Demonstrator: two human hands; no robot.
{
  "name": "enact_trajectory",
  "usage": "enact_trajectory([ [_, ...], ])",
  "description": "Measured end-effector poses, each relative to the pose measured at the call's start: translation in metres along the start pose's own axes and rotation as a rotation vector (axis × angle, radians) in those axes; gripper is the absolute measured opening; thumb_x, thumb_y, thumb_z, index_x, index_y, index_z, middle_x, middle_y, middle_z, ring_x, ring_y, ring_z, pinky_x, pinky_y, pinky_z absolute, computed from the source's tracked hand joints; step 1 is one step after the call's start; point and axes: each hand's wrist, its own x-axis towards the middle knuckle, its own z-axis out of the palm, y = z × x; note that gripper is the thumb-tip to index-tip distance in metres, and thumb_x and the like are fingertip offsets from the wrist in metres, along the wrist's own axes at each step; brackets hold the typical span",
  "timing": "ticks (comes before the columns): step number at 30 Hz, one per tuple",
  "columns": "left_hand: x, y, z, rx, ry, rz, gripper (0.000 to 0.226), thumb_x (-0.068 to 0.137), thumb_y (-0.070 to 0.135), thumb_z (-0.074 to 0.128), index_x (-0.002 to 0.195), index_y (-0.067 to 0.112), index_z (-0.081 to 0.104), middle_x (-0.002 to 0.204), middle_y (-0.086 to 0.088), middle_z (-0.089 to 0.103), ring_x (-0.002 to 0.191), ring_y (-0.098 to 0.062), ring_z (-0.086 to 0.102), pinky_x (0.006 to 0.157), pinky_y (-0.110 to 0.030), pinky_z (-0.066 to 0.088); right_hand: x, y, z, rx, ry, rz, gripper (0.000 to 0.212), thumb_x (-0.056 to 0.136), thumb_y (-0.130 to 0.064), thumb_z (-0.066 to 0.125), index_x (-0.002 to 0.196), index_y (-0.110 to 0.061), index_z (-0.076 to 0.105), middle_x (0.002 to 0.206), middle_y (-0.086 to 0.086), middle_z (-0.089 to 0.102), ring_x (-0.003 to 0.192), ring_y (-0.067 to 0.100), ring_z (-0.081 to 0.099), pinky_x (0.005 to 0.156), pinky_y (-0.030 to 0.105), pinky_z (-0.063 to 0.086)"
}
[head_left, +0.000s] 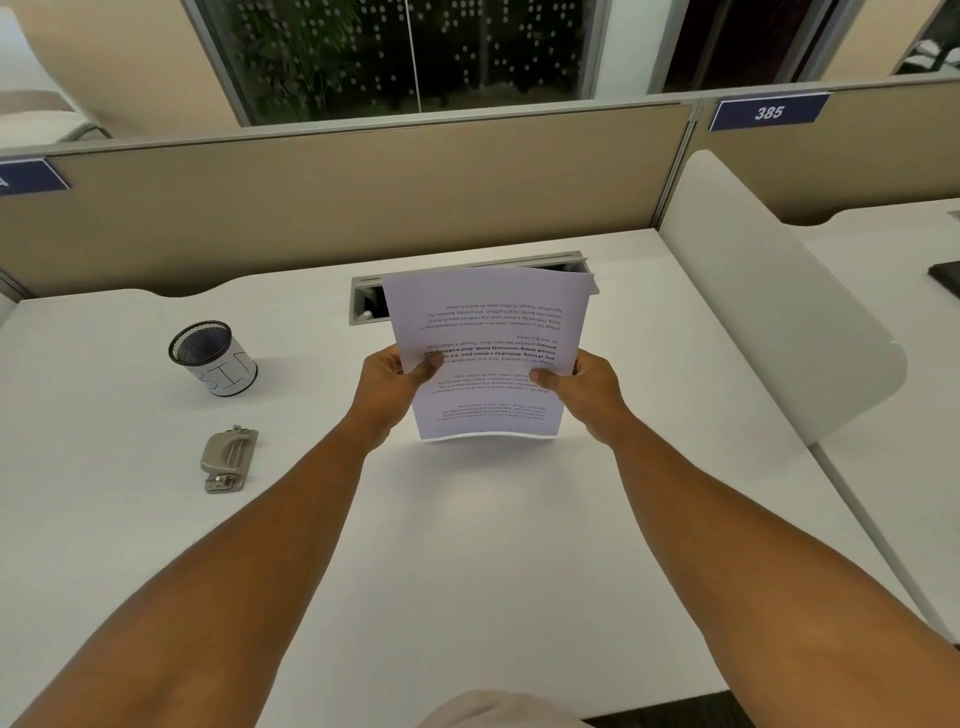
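Left hand (392, 382) and right hand (582, 382) pinch thin, flat white paper sheets (491, 332) mid-frame, standing on the smooth white desk (467, 545).

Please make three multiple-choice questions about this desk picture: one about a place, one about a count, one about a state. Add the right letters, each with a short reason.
1. On which part of the white desk does the grey metal hole punch lie?
A. left part
B. right part
C. far edge

2. How many hands hold the white printed sheets of paper?
A. none
B. one
C. two

3. How are the sheets held?
A. flat
B. upright
C. crumpled

Answers:
1 A: the punch lies at the left, in front of the black mesh cup.
2 C: the left hand and the right hand each pinch one side edge.
3 B: the sheets stand upright, lower edge toward the desk.
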Motion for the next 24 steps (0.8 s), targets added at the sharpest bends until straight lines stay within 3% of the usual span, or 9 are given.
enact_trajectory([
  [3, -0.001, -0.001, 0.000, -0.028, -0.009, -0.015, 0.025, 0.091, 0.023, 0.070, 0.115, 0.025, 0.068, 0.107, 0.009, 0.074, 0.092, -0.013, 0.071, 0.068, -0.021, 0.059, -0.001, 0.002, 0.000, 0.006, -0.016, 0.003, 0.038, 0.084, -0.013, 0.074, 0.121, -0.013, 0.065, 0.117, 0.003, 0.069, 0.101, 0.023, 0.065, 0.087, 0.035, 0.055],
  [7, -0.003, -0.006, -0.002, -0.013, -0.026, -0.031, 0.035, 0.091, 0.020, 0.070, 0.126, 0.018, 0.066, 0.116, 0.002, 0.073, 0.100, -0.018, 0.070, 0.074, -0.023, 0.060, -0.002, 0.005, 0.001, 0.018, -0.011, 0.001, 0.034, 0.086, -0.015, 0.072, 0.120, -0.014, 0.066, 0.116, 0.003, 0.070, 0.100, 0.022, 0.065, 0.080, 0.028, 0.054],
  [10, -0.003, -0.008, -0.002, 0.011, -0.016, -0.048, 0.040, 0.091, 0.021, 0.071, 0.130, 0.017, 0.061, 0.121, 0.003, 0.070, 0.104, -0.013, 0.068, 0.092, -0.035, 0.058, 0.000, 0.006, 0.002, 0.060, 0.010, 0.003, 0.032, 0.087, -0.017, 0.072, 0.118, -0.015, 0.067, 0.113, 0.002, 0.071, 0.099, 0.021, 0.068, 0.080, 0.029, 0.055],
  [14, -0.002, -0.015, -0.006, 0.076, 0.037, -0.110, 0.059, 0.088, 0.029, 0.073, 0.141, 0.021, 0.049, 0.142, -0.003, 0.055, 0.129, -0.023, 0.052, 0.104, -0.045, 0.045, 0.003, 0.005, 0.002, 0.176, 0.048, 0.038, 0.027, 0.086, -0.016, 0.072, 0.113, -0.018, 0.067, 0.109, -0.001, 0.072, 0.099, 0.020, 0.069, 0.079, 0.028, 0.056],
  [18, -0.004, -0.022, -0.008, 0.109, 0.099, -0.156, 0.077, 0.085, 0.038, 0.074, 0.149, 0.025, 0.034, 0.155, -0.006, 0.039, 0.140, -0.027, 0.038, 0.110, -0.048, 0.038, 0.004, 0.005, 0.001, 0.323, 0.055, 0.092, 0.028, 0.085, -0.011, 0.073, 0.112, -0.016, 0.067, 0.114, 0.003, 0.071, 0.103, 0.022, 0.068, 0.089, 0.038, 0.055],
  [21, -0.007, -0.024, -0.007, 0.053, 0.137, -0.197, 0.084, 0.084, 0.039, 0.076, 0.151, 0.022, 0.030, 0.155, -0.008, 0.038, 0.139, -0.029, 0.041, 0.111, -0.048, 0.037, 0.003, 0.005, 0.001, 0.488, 0.014, 0.116, 0.033, 0.085, -0.007, 0.071, 0.117, -0.015, 0.065, 0.117, 0.003, 0.071, 0.106, 0.023, 0.068, 0.087, 0.039, 0.057],
  [24, -0.010, -0.023, -0.004, -0.044, 0.131, -0.206, 0.072, 0.085, 0.034, 0.077, 0.144, 0.016, 0.040, 0.139, -0.010, 0.054, 0.123, -0.027, 0.055, 0.110, -0.052, 0.042, 0.002, 0.003, 0.002, 0.630, -0.031, 0.124, 0.036, 0.085, -0.006, 0.070, 0.117, -0.020, 0.064, 0.117, -0.001, 0.071, 0.104, 0.019, 0.069, 0.081, 0.037, 0.058],
])
